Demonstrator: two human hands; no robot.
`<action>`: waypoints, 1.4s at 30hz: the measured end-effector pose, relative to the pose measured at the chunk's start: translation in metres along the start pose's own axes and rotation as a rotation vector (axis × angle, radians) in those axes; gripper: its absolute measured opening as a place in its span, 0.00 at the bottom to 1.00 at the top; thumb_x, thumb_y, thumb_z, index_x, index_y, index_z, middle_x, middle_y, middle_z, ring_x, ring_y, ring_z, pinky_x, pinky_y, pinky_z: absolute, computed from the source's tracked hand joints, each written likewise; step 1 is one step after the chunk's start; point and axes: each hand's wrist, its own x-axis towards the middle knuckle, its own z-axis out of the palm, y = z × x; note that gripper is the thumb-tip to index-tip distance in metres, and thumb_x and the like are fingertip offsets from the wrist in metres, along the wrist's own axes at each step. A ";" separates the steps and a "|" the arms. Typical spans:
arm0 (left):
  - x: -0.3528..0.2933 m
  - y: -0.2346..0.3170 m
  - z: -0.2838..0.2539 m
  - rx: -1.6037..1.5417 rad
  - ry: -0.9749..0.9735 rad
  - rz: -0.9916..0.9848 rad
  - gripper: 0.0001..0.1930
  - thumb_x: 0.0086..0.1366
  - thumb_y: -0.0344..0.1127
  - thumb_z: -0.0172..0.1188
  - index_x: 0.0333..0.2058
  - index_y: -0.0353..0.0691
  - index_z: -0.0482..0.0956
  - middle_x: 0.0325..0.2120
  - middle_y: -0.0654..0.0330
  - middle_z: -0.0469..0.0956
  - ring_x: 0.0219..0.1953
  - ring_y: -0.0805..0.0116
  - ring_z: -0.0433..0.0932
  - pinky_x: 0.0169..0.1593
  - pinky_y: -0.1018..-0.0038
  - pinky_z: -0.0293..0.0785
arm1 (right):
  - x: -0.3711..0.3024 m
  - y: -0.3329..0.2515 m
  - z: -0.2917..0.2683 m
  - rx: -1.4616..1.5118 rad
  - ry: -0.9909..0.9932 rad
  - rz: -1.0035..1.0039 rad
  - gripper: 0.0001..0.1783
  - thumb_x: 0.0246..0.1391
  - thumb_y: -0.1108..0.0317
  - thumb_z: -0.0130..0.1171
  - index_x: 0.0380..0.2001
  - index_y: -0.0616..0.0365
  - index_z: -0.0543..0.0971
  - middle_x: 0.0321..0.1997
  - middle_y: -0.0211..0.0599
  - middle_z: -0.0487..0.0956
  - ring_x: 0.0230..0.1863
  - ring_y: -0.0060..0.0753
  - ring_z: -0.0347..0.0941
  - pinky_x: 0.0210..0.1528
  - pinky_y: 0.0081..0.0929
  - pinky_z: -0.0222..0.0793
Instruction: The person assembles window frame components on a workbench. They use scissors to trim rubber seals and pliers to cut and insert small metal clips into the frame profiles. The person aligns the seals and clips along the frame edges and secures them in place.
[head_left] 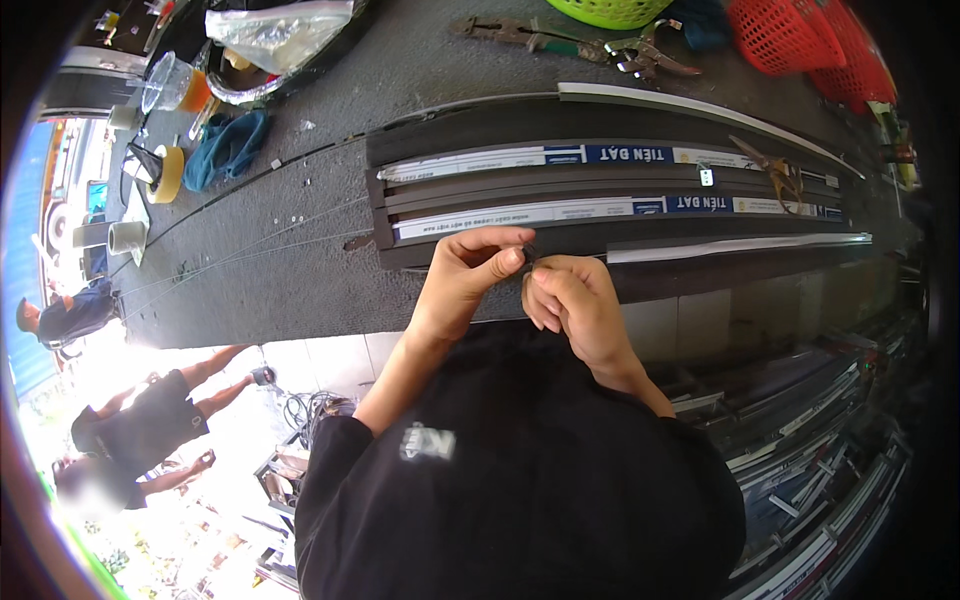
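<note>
My left hand (462,278) pinches a small dark piece (530,254) between thumb and forefinger, just above the near edge of the bench. Right beside it, my right hand (578,305) is closed, its thumb and forefinger pressed together at the same piece. The piece's kind is too small to make out. Just beyond the hands lies a long dark grey frame (381,217), its bars partly covered in white and blue printed film. Rusty scissors (783,178) rest across its right part.
On the black bench (300,290) are crimping pliers (535,40), a locking clamp (650,55), a blue cloth (228,150) and a tape roll (168,174). Red baskets (785,35) and a green basket (610,8) stand at the far side. Metal profiles (800,430) fill the lower right. People are at left.
</note>
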 end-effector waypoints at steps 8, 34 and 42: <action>-0.041 0.007 -0.032 0.703 -0.041 0.302 0.08 0.52 0.32 0.76 0.33 0.45 0.90 0.56 0.54 0.77 0.55 0.62 0.74 0.58 0.64 0.70 | -0.010 0.037 0.020 0.334 0.069 0.259 0.14 0.67 0.62 0.49 0.46 0.59 0.78 0.29 0.27 0.75 0.23 0.13 0.61 0.25 0.15 0.54; -0.026 0.035 -0.064 1.507 -0.040 0.374 0.09 0.60 0.37 0.68 0.35 0.38 0.85 0.33 0.57 0.80 0.35 0.59 0.79 0.41 0.66 0.74 | -0.005 0.126 0.042 -0.704 0.600 -0.548 0.04 0.59 0.75 0.61 0.31 0.62 0.82 0.45 0.37 0.83 0.19 0.13 0.60 0.23 0.17 0.59; -0.019 0.052 -0.058 1.465 -0.110 0.167 0.13 0.60 0.41 0.68 0.36 0.37 0.85 0.32 0.57 0.79 0.33 0.64 0.75 0.38 0.68 0.71 | 0.003 0.122 0.048 -0.776 0.618 -0.563 0.04 0.55 0.75 0.64 0.30 0.64 0.80 0.47 0.36 0.75 0.21 0.18 0.61 0.24 0.21 0.59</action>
